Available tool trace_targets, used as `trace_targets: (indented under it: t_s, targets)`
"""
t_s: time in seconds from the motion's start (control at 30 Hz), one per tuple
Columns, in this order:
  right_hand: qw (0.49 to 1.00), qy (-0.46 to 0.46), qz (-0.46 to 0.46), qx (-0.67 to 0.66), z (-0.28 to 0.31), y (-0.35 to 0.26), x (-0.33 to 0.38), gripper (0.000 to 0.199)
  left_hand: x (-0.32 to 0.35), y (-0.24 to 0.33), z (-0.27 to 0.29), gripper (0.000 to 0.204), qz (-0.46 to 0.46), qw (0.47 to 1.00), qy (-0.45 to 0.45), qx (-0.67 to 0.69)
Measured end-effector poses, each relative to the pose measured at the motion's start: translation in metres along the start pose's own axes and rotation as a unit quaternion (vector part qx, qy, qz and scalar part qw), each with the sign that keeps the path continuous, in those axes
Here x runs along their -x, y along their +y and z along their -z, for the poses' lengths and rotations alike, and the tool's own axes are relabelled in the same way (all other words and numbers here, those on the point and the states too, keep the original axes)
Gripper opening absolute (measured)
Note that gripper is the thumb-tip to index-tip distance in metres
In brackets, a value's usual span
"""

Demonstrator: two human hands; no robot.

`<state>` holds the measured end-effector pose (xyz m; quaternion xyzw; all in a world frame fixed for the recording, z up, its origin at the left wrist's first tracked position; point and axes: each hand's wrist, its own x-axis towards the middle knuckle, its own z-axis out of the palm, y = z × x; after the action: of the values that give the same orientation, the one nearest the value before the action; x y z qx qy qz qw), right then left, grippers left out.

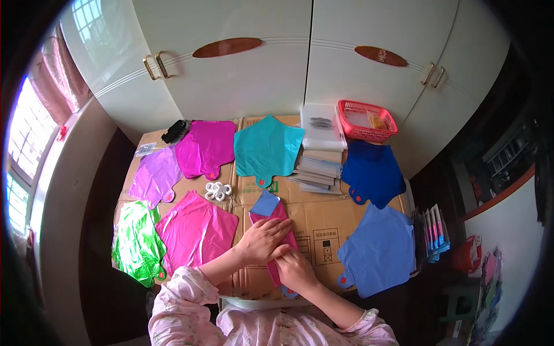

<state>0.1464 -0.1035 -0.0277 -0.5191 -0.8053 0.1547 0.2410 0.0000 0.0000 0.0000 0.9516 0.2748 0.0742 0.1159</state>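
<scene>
A narrow folded strip of pink foil balloon (273,272) lies lengthwise in front of me on the cardboard. A blue foil corner (266,203) shows at its far end, and a blue tab with a red dot (288,292) shows at its near end. My left hand (264,239) lies flat across the strip's upper part, fingers stretched out. Just below it, my right hand (294,270) grips the strip's right side with fingers bent; their tips are partly hidden. The two hands touch or nearly touch near the thumbs.
Flat foil balloons surround the strip: pink (199,233), green (137,242), lilac (156,176), magenta (206,149), teal (268,147), navy (374,173) and light blue (378,251). White rings (218,191), stacked cards (317,171), clear bags (323,138) and a red basket (369,135) sit farther back.
</scene>
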Motion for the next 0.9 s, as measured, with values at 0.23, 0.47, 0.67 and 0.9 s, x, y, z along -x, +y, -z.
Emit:
trace_targets:
  t_s: [0.23, 0.47, 0.67, 0.9]
  targets:
    - [0.997, 0.069, 0.04, 0.001, 0.008, 0.0, -0.005, 0.034, -0.019, -0.013, -0.003, 0.061, 0.066, 0.991, 0.063, -0.1]
    - [0.994, 0.09, 0.059, 0.001, 0.008, -0.005, -0.008, 0.032, -0.02, -0.041, -0.014, 0.064, 0.12, 0.981, 0.089, -0.127]
    - [0.993, 0.105, 0.057, -0.009, 0.002, -0.002, -0.006, 0.032, 0.0, -0.036, -0.012, 0.066, 0.298, 0.881, 0.267, 0.252]
    - [0.995, 0.084, 0.05, -0.016, 0.003, -0.003, -0.006, 0.033, 0.024, -0.017, -0.015, 0.099, 0.327, 0.856, 0.191, 0.352]
